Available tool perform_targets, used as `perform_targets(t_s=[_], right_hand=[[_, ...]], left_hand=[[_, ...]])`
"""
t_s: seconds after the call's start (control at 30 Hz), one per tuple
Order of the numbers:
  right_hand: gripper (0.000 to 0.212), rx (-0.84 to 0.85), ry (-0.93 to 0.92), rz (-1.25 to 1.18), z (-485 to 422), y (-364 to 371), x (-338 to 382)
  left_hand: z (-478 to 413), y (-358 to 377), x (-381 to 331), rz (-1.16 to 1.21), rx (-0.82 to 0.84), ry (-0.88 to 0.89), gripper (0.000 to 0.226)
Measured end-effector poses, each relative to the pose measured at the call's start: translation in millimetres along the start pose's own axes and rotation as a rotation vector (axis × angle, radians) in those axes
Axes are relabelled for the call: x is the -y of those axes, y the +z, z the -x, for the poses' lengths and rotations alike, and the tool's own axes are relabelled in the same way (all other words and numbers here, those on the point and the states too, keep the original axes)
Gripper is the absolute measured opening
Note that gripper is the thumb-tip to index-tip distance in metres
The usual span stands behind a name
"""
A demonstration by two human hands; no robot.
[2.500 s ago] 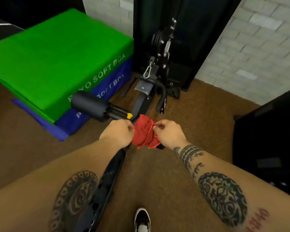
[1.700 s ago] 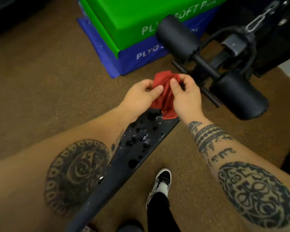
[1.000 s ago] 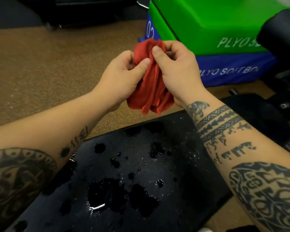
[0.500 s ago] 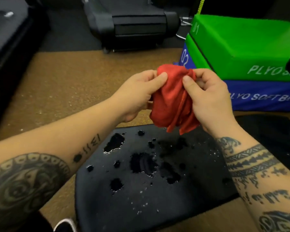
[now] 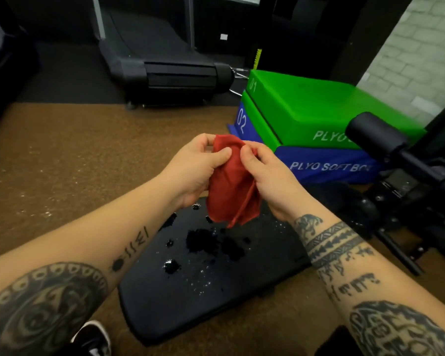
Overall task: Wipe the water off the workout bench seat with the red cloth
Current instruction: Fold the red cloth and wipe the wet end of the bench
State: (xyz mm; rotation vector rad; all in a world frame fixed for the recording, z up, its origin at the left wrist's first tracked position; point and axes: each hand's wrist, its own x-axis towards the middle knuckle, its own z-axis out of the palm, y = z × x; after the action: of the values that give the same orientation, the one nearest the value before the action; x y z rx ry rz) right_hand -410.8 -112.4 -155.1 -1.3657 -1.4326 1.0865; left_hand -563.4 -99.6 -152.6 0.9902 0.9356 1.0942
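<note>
You hold the crumpled red cloth (image 5: pixel 230 186) in the air between both hands, your left hand (image 5: pixel 194 168) and right hand (image 5: pixel 267 178) each pinching its upper edge with thumb and fingers. Its loose folds hang just above the black padded bench seat (image 5: pixel 216 286) below your hands, which carries dark water puddles (image 5: pixel 203 242) and droplets. Beyond your right hand a green foam plyo box (image 5: pixel 316 111) sits stacked on a blue one (image 5: pixel 332 167). Brown speckled flooring (image 5: pixel 75 155) spreads to your left.

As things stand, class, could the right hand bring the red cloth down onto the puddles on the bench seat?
Probably yes. The right hand holds the red cloth just above the bench seat, and nothing lies between it and the puddles.
</note>
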Motion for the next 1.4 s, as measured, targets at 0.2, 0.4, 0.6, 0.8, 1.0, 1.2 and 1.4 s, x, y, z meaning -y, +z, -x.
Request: perform_targets(t_s=[0.2, 0.4, 0.6, 0.8, 1.0, 1.2, 1.4], right_hand=[[0.015, -0.218, -0.131, 0.184, 1.7, 25.1, -3.9], [0.019, 0.0, -0.075, 0.095, 21.2, 58.9, -29.2], [0.013, -0.003, -0.042, 0.329, -1.8, 59.4, -35.0], [0.015, 0.012, 0.003, 0.722, -39.1, 82.1, -36.5], [0.02, 0.175, -0.103, 0.958, -39.1, 152.8, -81.7], [0.024, 0.226, -0.215, 1.05, -52.7, 149.5, -82.9], [0.016, 0.182, -0.047, 0.811, -71.9, 128.4, -66.5]], left_hand=[[16.4, -35.5, -1.5, -0.115, 0.054, -0.013, 0.017], [35.9, -54.3, 36.6, -0.091, -0.093, -0.005, 0.021], [31.2, -114.6, 20.6, -0.264, -0.024, -0.16, 0.02], [23.1, -177.4, 40.8, -1.101, -0.132, -0.297, 0.026], [19.3, -188.6, 66.0, -1.037, -0.168, -0.362, 0.032], [20.2, -192.0, 70.3, -0.994, -0.184, -0.319, 0.03], [22.8, -194.4, 70.8, -1.022, -0.168, -0.298, 0.03]])
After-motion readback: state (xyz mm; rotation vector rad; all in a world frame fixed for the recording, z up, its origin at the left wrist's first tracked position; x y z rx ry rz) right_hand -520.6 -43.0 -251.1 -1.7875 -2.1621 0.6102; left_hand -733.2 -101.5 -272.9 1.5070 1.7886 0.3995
